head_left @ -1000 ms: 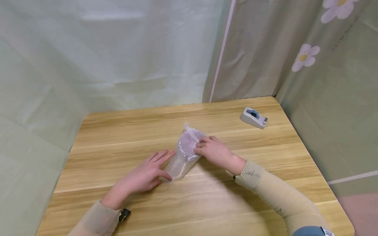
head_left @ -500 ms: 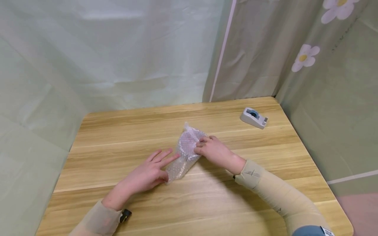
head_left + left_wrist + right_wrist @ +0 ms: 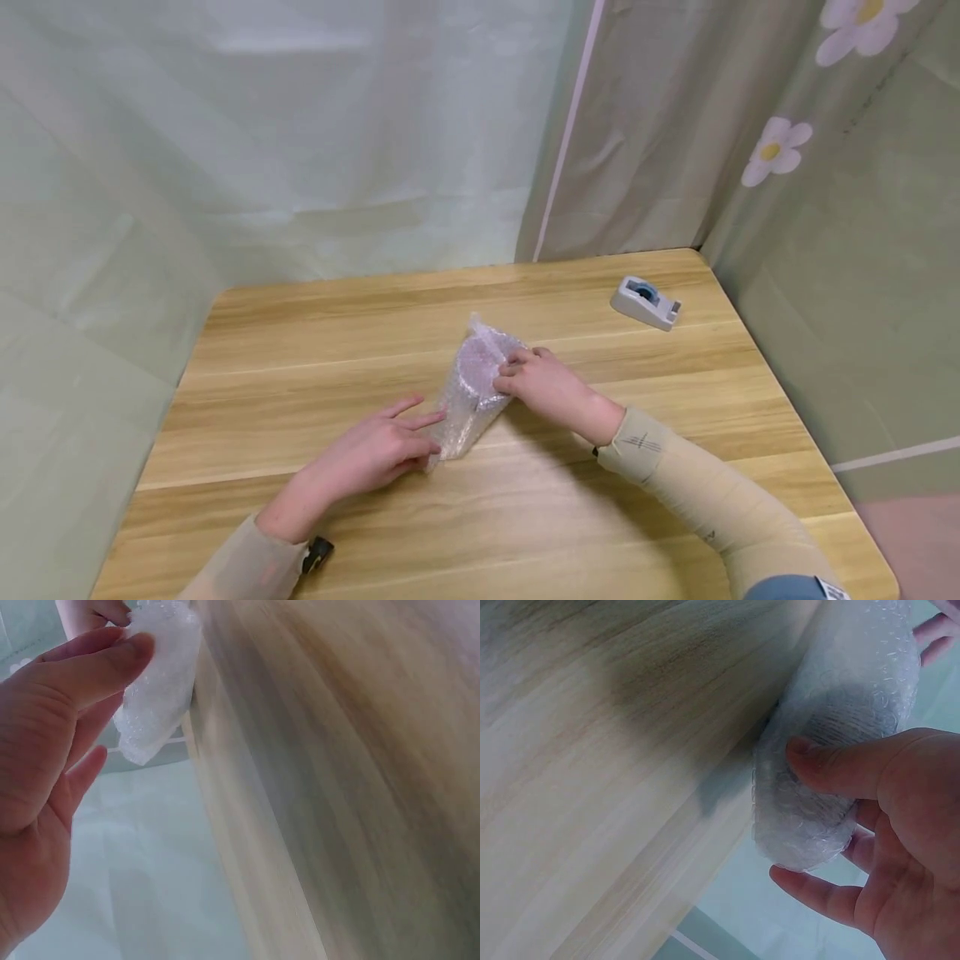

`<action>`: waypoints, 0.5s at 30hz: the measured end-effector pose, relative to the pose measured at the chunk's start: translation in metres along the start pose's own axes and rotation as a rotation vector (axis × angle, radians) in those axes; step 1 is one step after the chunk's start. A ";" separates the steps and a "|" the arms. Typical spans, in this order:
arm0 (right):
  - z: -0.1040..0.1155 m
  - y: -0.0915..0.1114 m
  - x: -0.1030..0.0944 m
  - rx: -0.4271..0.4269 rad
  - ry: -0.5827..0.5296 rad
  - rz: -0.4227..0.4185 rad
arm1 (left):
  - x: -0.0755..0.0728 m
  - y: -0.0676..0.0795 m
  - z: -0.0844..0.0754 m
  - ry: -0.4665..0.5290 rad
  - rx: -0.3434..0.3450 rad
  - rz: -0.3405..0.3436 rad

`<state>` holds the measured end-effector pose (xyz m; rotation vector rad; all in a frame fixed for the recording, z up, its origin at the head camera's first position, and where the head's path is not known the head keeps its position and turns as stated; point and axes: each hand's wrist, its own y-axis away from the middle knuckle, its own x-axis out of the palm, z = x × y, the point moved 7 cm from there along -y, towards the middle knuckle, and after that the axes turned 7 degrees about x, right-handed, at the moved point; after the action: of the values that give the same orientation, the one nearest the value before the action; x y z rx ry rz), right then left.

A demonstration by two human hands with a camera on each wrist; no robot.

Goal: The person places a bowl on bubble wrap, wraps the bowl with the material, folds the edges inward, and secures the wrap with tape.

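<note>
A bundle of clear bubble wrap (image 3: 462,418) lies slantwise on the wooden table. Inside its far end is a rounded item with a ribbed side, which shows only dimly through the wrap. My right hand (image 3: 553,392) holds that far end from the right; in the right wrist view its thumb (image 3: 840,766) lies along the side and the other fingers reach round the end. At the near, flatter end, my left hand (image 3: 372,451) pinches the loose bubble wrap (image 3: 161,682) between thumb and finger, its other fingers spread to the left of it.
A grey tape dispenser (image 3: 646,303) with a blue-cored roll stands at the table's (image 3: 300,325) far right. Pale curtains (image 3: 360,142) enclose the table at the back and sides, with printed flowers at the right.
My left hand has shifted its fingers at the near end of the bubble wrap, and its upper fingers have drawn back from the bundle. My right hand stays in place.
</note>
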<state>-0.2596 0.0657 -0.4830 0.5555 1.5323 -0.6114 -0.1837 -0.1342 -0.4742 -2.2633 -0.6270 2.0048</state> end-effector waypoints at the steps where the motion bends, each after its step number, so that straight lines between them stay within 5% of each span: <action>1: 0.000 0.000 0.000 0.000 -0.001 0.000 | -0.001 -0.001 -0.001 -0.001 0.013 -0.017; 15: 0.000 0.000 -0.002 -0.005 -0.004 -0.007 | -0.020 -0.011 -0.005 0.036 0.025 -0.222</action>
<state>-0.2598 0.0661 -0.4813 0.5446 1.5328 -0.6135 -0.1832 -0.1296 -0.4510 -2.1052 -0.8047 1.8538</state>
